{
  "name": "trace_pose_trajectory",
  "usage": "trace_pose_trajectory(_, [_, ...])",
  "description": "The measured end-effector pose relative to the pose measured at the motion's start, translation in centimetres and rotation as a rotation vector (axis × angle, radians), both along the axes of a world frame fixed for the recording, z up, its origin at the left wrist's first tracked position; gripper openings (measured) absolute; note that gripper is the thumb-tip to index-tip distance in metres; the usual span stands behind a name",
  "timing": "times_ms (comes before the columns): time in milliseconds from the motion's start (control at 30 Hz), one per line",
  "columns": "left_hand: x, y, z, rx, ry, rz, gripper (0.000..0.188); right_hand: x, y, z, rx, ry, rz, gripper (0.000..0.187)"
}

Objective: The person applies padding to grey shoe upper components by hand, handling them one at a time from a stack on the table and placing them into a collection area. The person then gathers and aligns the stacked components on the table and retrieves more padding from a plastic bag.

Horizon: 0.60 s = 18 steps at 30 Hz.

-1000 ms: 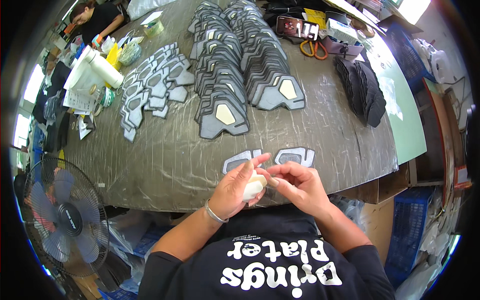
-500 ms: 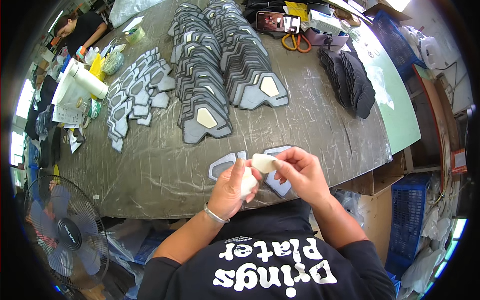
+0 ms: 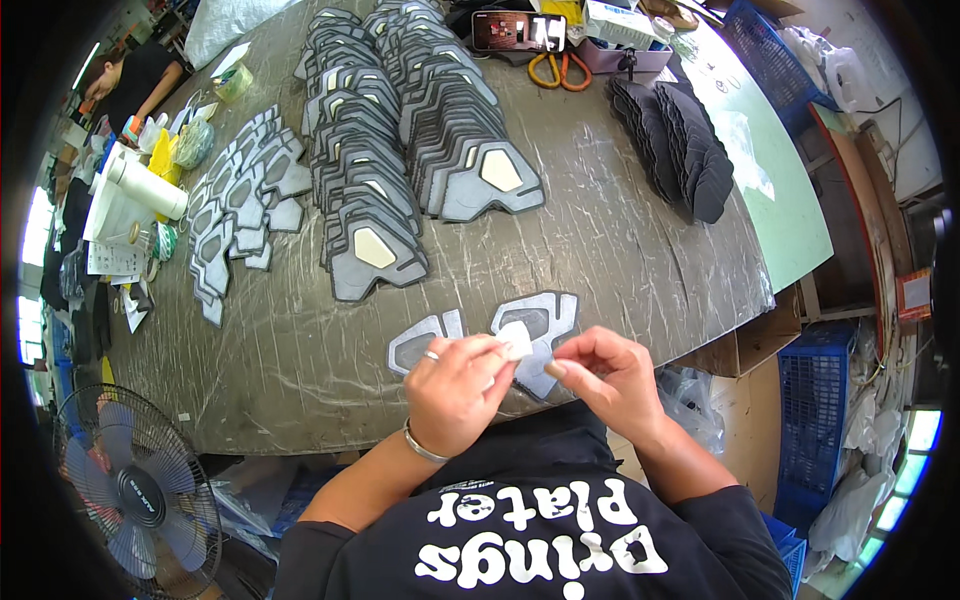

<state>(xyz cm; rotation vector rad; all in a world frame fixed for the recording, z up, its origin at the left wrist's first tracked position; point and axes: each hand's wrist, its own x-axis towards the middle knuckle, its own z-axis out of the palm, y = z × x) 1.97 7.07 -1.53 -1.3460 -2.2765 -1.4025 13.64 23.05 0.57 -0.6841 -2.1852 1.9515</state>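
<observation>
My left hand (image 3: 455,392), with a ring and a bangle, pinches a small white pad (image 3: 516,340) between thumb and fingertips; the palm is hidden. Just right of it, my right hand (image 3: 612,385) is curled, thumb and forefinger slightly apart, with nothing visible between them. Beneath the hands lie two grey dark-edged panels: the left panel (image 3: 415,345) is partly covered by my left hand, and the right panel (image 3: 548,312) shows a darker inset shape under the white pad.
Rows of overlapping grey panels (image 3: 460,185) with cream pads stretch away. Loose grey pieces (image 3: 250,195) lie left, black pieces (image 3: 670,145) right. Orange-handled scissors (image 3: 562,72) and a phone (image 3: 518,32) sit at the back. A fan (image 3: 140,490) stands lower left; another person (image 3: 145,75) works far left.
The hands have moved apart. My right hand no longer holds the white pad it pinched; a white pad is now at my left fingertips. My left hand has turned knuckles up, and the view has shifted.
</observation>
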Motion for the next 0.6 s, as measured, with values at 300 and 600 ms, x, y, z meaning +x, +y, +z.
trace_pose_trajectory(300, [1.0,0.1,-0.6,-0.119,0.391,-0.019,0.029,0.4,-1.4,-1.6,-0.273,-0.023,-0.102,0.016])
trace_pose_trajectory(600, [0.7,0.5,-1.5,-0.064,0.138,-0.123,0.031,0.1,0.5,-3.1,-0.341,-0.052,-0.166,0.016])
